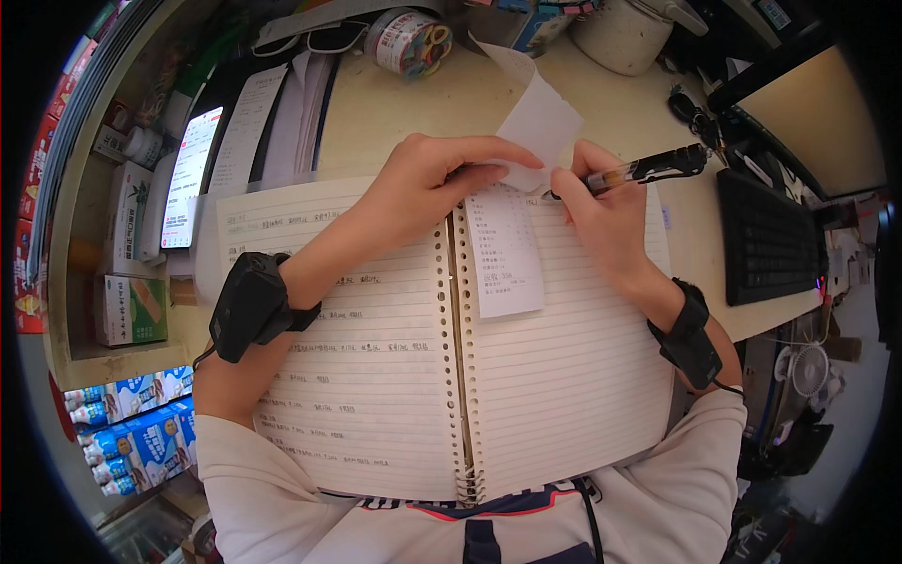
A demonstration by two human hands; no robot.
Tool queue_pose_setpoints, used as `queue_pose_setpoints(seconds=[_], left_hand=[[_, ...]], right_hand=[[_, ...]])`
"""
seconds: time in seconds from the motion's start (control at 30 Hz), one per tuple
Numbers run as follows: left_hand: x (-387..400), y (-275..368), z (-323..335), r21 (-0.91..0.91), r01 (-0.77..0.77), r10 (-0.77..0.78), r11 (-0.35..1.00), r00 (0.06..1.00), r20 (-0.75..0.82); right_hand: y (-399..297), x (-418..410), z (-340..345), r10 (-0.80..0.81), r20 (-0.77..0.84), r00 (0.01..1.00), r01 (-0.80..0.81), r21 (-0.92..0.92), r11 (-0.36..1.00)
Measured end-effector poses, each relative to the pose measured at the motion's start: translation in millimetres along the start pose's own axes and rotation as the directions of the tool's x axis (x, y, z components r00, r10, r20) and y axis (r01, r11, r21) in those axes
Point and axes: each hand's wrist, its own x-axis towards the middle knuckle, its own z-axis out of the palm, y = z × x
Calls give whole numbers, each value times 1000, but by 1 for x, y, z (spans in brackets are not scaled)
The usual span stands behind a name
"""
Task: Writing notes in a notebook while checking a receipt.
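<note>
A spiral-bound lined notebook lies open before me, its left page filled with rows of handwriting, its right page mostly bare lines. A long printed paper receipt rests on the right page beside the binding, its upper part curling up and away. My left hand pinches the receipt at the bend, fingers near the top of the page. My right hand holds a black, clear-barrelled pen, its tip on the top line of the right page, just right of the receipt, by a little writing.
A lit phone and stacked paper slips stand left of the notebook. Beyond it are a jar of coloured bands and a pale pot. Keys, a black keyboard and a monitor are on the right. Medicine boxes fill the left shelf.
</note>
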Motion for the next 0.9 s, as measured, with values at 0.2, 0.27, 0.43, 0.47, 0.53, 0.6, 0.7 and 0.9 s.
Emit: queue_pose_setpoints(seconds=[0.2, 0.27, 0.43, 0.47, 0.53, 0.6, 0.7, 0.9], left_hand=[[-1, -2, 1, 9, -21, 21, 1000, 1000, -11], [0, 1, 1, 6, -1, 1, 1000, 1000, -3], [0, 1, 0, -1, 22, -22, 1000, 1000, -1], [0, 1, 0, 4, 5, -5, 1000, 1000, -2], [0, 1, 0, 10, -9, 9, 1000, 1000, -4], [0, 2, 0, 23, 16, -17, 1000, 1000, 5], [0, 1, 1, 15, 8, -7, 1000, 1000, -7], [1, -5, 6, 8, -120, 120, 993, 987, -108]], right_hand=[[-1, -1, 1, 31, 18, 999, -31, 30, 999], [-1, -1, 0, 29, 21, 999, -30, 24, 999], [1, 0, 0, 6, 36, 999, -7, 27, 1000], [0, 0, 0, -4, 33, 999, 4, 6, 1000], [0, 0, 0, -14, 31, 999, 15, -13, 1000], [-1, -1, 0, -7, 37, 999, 6, 4, 1000], [4, 0, -1, -44, 44, 998, 43, 13, 999], [0, -1, 1, -13, 4, 1000, 13, -28, 1000]])
